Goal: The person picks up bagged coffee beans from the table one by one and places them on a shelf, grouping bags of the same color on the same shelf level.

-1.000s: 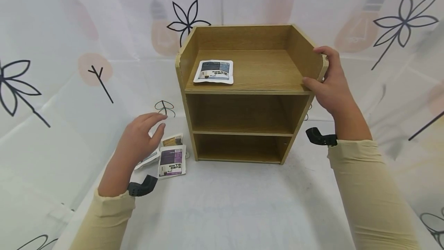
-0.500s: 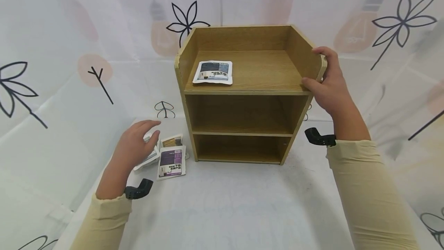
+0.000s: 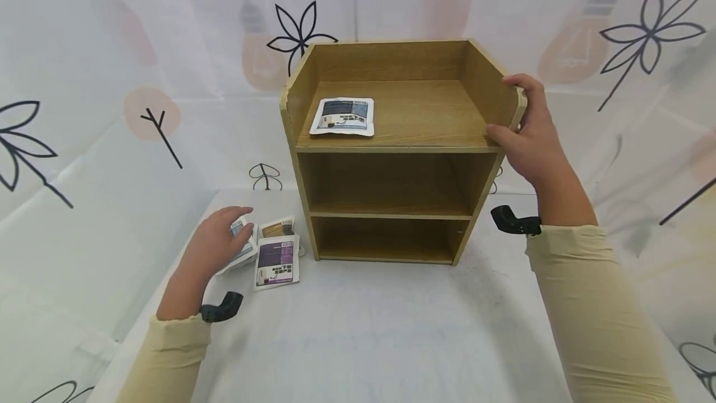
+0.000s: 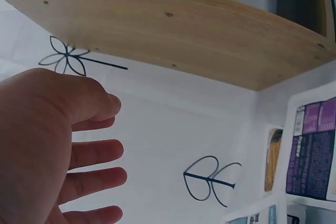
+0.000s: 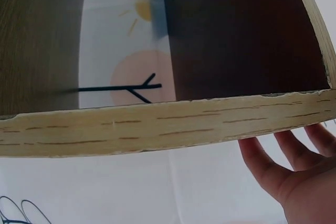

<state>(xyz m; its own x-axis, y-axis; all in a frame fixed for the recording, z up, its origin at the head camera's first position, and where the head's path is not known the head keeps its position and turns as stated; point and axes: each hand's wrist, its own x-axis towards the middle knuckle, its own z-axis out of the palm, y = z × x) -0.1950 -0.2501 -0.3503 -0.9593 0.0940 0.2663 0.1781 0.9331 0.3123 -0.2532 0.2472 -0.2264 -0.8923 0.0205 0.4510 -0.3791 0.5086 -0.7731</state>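
A small wooden shelf unit (image 3: 425,107) stands upright at the middle back, with a white packet (image 3: 343,117) lying flat on its top board. My right hand (image 3: 534,142) grips the unit's right side panel, thumb on the inner face and fingers around the outside. To the left of the unit, my left hand (image 3: 211,246) hovers over a group of packets, fingers slightly bent and holding nothing. Among them are a purple-labelled packet (image 3: 277,261), a brown-labelled packet (image 3: 278,227) behind it, and a blue-and-white packet (image 3: 244,254) partly hidden by that hand.
Below the top board are two shelf compartments (image 3: 391,183). A white-covered table (image 3: 380,328) carries the unit and packets. White patterned cloth (image 3: 168,48) hangs behind and on the sides. Each wrist wears a black strap mount (image 3: 222,308).
My left hand has moved down and slightly left over the packets, uncovering more of the blue-and-white one. The right hand keeps its hold on the side panel.
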